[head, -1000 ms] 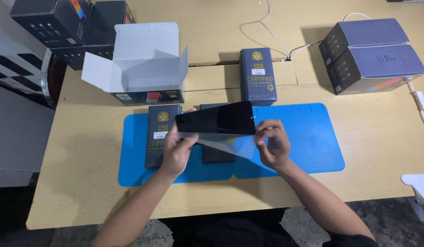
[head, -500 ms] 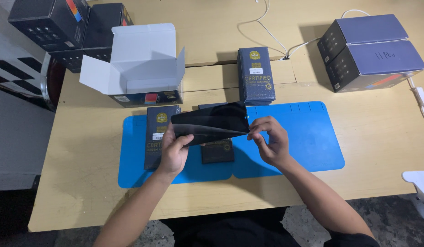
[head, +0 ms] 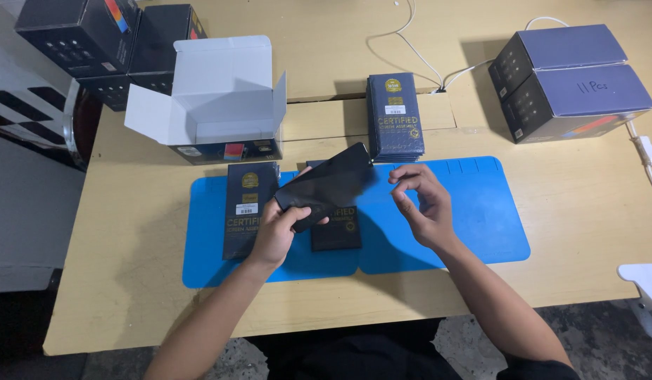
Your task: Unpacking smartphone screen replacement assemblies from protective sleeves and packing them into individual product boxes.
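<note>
My left hand point(head: 276, 232) grips the lower end of a flat black screen panel point(head: 326, 184) and holds it tilted above the blue work mat point(head: 473, 218). My right hand point(head: 421, 204) hovers just right of the panel with its fingers curled and apart, holding nothing. Under the panel a dark flat package point(head: 338, 229) lies on the mat. Another dark flat package point(head: 247, 207) lies left of my left hand.
An open white-lidded box point(head: 213, 98) stands behind the mat at left. A stack of dark flat packages point(head: 395, 116) sits at the back centre. Dark boxes point(head: 100, 42) are at far left, two purple boxes point(head: 572, 81) at right, with white cables point(head: 646, 151) nearby.
My right hand has let go of the panel's right end and drawn away slightly. The panel now rests in my left hand alone, tilted up to the right.
</note>
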